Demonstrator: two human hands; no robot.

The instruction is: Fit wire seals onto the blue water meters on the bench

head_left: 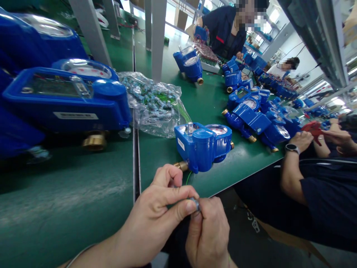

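Observation:
My left hand [156, 212] and my right hand [208, 234] meet at the table's near edge, both pinched on a small grey seal part [196, 203]. A thin green wire [188, 178] runs up from my fingers toward a blue water meter [205, 145] standing just beyond them on the green table [83, 201]. The meter has a brass fitting [181, 165] pointing at my left hand. A clear plastic bag of small seal parts with green wires [152, 102] lies behind the meter.
A large blue meter [67, 96] sits close at the left. Several more blue meters [256, 111] crowd the right side. A seated person's arm with a wristwatch [292, 149] is at my right, holding a red tool [314, 128]. Another person [225, 29] works at the far end. Grey posts [158, 37] rise mid-table.

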